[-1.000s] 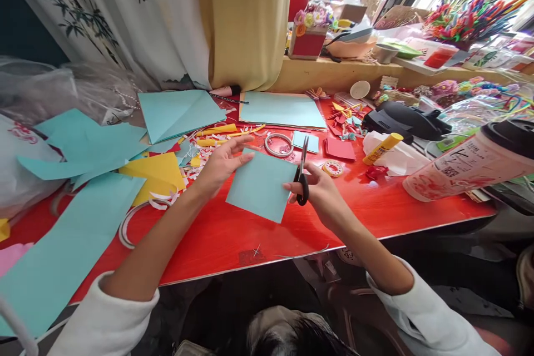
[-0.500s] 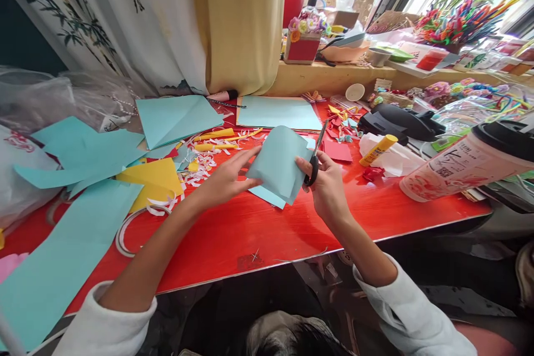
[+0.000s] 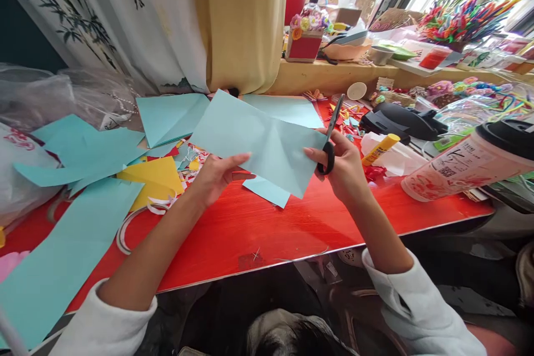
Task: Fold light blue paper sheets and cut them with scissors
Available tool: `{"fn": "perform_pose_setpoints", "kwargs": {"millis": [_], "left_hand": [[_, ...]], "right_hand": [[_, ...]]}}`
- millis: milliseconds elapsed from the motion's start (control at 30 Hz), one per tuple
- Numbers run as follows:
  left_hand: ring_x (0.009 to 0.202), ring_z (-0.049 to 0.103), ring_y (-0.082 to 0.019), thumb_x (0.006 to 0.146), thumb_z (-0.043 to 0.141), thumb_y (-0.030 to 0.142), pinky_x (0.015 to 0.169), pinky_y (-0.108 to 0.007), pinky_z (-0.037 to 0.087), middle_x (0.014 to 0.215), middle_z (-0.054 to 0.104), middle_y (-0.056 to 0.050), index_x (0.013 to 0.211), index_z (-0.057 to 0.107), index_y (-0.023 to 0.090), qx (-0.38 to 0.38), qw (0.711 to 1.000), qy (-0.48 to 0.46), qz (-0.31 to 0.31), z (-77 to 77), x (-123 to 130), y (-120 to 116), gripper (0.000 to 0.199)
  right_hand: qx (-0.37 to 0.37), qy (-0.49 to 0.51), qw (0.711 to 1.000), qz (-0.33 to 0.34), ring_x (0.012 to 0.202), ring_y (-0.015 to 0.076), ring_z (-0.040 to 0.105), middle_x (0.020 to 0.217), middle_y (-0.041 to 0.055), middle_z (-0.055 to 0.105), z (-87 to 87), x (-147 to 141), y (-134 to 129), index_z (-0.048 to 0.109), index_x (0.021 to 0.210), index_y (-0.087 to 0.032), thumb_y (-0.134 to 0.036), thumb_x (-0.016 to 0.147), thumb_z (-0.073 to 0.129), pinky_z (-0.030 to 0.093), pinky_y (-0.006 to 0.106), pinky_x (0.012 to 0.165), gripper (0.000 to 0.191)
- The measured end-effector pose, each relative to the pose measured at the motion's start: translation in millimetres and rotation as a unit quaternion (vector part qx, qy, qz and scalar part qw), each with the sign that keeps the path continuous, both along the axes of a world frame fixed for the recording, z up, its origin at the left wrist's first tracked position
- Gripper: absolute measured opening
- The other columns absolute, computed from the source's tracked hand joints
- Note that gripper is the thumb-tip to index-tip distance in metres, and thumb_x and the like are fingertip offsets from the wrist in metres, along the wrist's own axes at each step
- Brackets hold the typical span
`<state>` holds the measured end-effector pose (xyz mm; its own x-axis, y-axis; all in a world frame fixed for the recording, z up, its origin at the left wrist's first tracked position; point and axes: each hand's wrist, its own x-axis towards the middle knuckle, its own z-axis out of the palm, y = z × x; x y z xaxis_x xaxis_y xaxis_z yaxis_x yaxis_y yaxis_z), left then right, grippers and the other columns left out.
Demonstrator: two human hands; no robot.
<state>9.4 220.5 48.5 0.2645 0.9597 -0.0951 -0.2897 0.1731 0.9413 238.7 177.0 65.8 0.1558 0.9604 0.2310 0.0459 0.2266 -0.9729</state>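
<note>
A light blue sheet of paper with a crease down its middle is held spread above the red table. My left hand pinches its lower left edge, thumb on top. At the sheet's right end my right hand grips its edge between thumb and fingers. The same hand also holds black-handled scissors, their blades pointing up and away from the paper. Under the sheet, a smaller light blue paper piece lies on the table.
Blue paper sheets and a yellow piece cover the left of the red table, near a tape roll. At the right stand a glue stick and a large lidded cup. More blue sheets lie behind.
The blue paper, folded before, is now opened out into a wide sheet. My right hand has moved right with the scissors, and my left hand has shifted left and slightly down.
</note>
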Motion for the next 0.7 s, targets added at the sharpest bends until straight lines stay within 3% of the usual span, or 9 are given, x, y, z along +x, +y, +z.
{"fn": "perform_pose_setpoints", "kwargs": {"millis": [67,200,267,333,433,533,600,700], "left_hand": [[0.055,0.063,-0.016,0.062,0.079,0.030,0.060,-0.030,0.054,0.057,0.065,-0.005,0.058,0.069,0.012,0.009,0.999,0.051,-0.011,0.8,2,-4,0.021],[0.045,0.054,-0.010,0.067,0.076,0.032,0.045,-0.023,0.044,0.048,0.060,-0.002,0.054,0.067,0.013,0.052,0.995,0.075,0.045,-1.1,7,-7,0.025],[0.045,0.054,-0.009,0.068,0.076,0.031,0.047,-0.022,0.046,0.049,0.060,0.000,0.056,0.065,0.014,0.067,0.992,0.055,0.095,-2.7,10,-7,0.023],[0.052,0.061,-0.011,0.069,0.075,0.031,0.058,-0.022,0.052,0.055,0.064,-0.001,0.060,0.064,0.014,0.062,0.988,0.027,0.140,-4.0,13,-9,0.022],[0.070,0.069,-0.016,0.073,0.072,0.033,0.078,-0.027,0.055,0.067,0.070,-0.004,0.066,0.065,0.013,0.045,0.986,-0.024,0.161,-4.9,18,-14,0.022],[0.085,0.070,-0.019,0.075,0.070,0.032,0.088,-0.032,0.053,0.081,0.072,-0.003,0.080,0.066,0.014,0.054,0.982,-0.084,0.160,-5.1,24,-20,0.020],[0.090,0.069,-0.019,0.076,0.070,0.033,0.090,-0.034,0.052,0.090,0.072,-0.003,0.087,0.066,0.015,0.058,0.979,-0.104,0.168,-5.8,27,-23,0.021],[0.094,0.068,-0.019,0.078,0.067,0.039,0.093,-0.034,0.050,0.101,0.071,-0.004,0.093,0.065,0.018,0.057,0.974,-0.112,0.191,-7.4,31,-26,0.026]], "right_hand": [[0.011,-0.011,1.000,0.011,0.041,0.0059,0.035,0.060,-0.0065,0.045,5.0,9,6,0.058,0.093,-0.026,-0.038,0.064,0.078,0.025,0.023,0.034,0.037],[0.053,-0.015,0.998,-0.027,0.050,0.0083,0.043,0.065,-0.0038,0.048,11.9,16,13,0.060,0.093,-0.025,-0.032,0.066,0.076,0.029,0.022,0.039,0.032],[0.084,0.002,0.993,-0.079,0.057,0.0107,0.048,0.069,-0.0018,0.050,11.1,14,7,0.059,0.094,-0.025,-0.036,0.072,0.071,0.032,0.023,0.042,0.028],[0.091,0.011,0.992,-0.087,0.061,0.0129,0.050,0.070,0.0001,0.052,6.4,8,-5,0.059,0.095,-0.025,-0.044,0.077,0.064,0.034,0.024,0.044,0.027],[-0.005,-0.040,0.998,0.057,0.057,0.0132,0.049,0.066,0.0003,0.053,-6.2,-8,-29,0.064,0.092,-0.021,-0.052,0.073,0.065,0.035,0.026,0.046,0.036],[-0.150,-0.110,0.959,0.213,0.061,0.0127,0.049,0.067,-0.0011,0.052,-19.2,-29,-42,0.067,0.094,-0.018,-0.047,0.065,0.075,0.037,0.026,0.054,0.042],[-0.196,-0.127,0.941,0.244,0.064,0.0139,0.050,0.066,-0.0017,0.052,-24.7,-41,-40,0.066,0.097,-0.017,-0.047,0.065,0.075,0.037,0.027,0.058,0.044],[-0.207,-0.116,0.944,0.230,0.064,0.0134,0.048,0.063,-0.0031,0.049,-27.1,-54,-30,0.066,0.096,-0.017,-0.048,0.068,0.073,0.036,0.026,0.059,0.043]]}}
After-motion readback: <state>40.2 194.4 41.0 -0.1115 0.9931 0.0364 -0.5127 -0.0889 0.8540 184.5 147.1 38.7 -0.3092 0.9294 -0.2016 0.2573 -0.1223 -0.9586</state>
